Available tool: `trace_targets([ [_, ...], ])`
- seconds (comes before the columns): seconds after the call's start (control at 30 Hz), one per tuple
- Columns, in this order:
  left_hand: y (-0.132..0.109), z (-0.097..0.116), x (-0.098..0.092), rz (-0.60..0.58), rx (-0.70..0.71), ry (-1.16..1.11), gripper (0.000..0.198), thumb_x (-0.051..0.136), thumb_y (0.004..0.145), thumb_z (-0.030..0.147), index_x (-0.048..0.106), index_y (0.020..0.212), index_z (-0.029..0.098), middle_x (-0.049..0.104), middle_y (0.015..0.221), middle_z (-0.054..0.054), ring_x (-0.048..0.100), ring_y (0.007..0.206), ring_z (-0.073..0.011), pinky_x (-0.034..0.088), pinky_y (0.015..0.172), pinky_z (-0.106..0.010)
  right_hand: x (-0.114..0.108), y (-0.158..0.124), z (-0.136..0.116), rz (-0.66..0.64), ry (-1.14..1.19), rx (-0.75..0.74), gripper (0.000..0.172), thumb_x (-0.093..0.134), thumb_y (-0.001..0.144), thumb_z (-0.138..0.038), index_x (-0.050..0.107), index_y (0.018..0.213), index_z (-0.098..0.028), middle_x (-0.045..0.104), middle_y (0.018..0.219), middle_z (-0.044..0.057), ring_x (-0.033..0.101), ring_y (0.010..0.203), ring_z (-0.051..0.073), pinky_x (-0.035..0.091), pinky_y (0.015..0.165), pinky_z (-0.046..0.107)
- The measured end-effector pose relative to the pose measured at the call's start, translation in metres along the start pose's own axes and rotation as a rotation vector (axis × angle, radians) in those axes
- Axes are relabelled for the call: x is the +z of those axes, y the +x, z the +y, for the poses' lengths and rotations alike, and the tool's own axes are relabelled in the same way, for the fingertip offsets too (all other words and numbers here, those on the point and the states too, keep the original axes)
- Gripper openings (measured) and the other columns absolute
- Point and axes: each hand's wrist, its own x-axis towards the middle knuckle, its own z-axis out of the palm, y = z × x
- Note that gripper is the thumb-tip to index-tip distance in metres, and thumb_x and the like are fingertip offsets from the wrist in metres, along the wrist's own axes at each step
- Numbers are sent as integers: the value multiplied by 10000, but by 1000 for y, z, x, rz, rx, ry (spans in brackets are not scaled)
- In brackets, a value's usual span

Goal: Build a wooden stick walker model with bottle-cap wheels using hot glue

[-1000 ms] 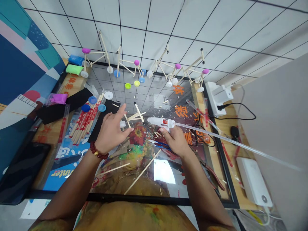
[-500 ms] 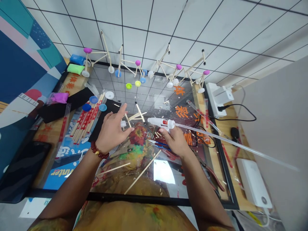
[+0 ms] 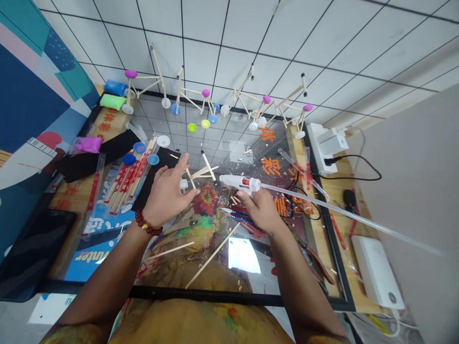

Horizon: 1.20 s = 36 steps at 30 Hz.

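Observation:
My left hand (image 3: 167,193) pinches a small frame of wooden sticks (image 3: 201,173) with a white cap at one end, held just above the glass tabletop (image 3: 247,260). My right hand (image 3: 261,209) is closed on a white glue gun (image 3: 239,181), whose nozzle points left at the stick frame. A long clear glue stick (image 3: 344,215) trails from the gun's back toward the right. Loose wooden sticks (image 3: 211,255) lie on the glass below my hands.
Several finished stick models (image 3: 201,98) with coloured caps stand along the tiled wall. Packs of sticks (image 3: 127,179) and blue caps (image 3: 138,148) lie at left. A power strip (image 3: 328,143), cables, a white box (image 3: 376,272) and pliers (image 3: 315,260) are at right.
Almost nothing moved. My left index finger has lifted and straightened a little; the glue gun and stick frame stay where they were.

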Motion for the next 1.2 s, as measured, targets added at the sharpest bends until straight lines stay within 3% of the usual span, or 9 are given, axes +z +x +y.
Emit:
trace_targets([
  [0.27, 0, -2, 0, 8, 0, 9, 903, 741, 780, 310, 257, 1540, 241, 672, 1316, -75, 630, 1199, -265, 362, 1140, -490, -1, 1, -3, -61, -6, 18, 484, 372, 1002, -511, 666, 1125, -147, 738, 989, 150, 683, 919, 304, 502, 825, 397],
  [1.2, -1, 0, -1, 6, -6, 8, 903, 740, 784, 307, 250, 1540, 249, 662, 1331, -84, 623, 1211, -268, 348, 1147, -499, -1, 0, -3, -26, -7, 16, 503, 372, 998, -531, 658, 1163, -151, 739, 1026, 158, 682, 982, 320, 512, 849, 415],
])
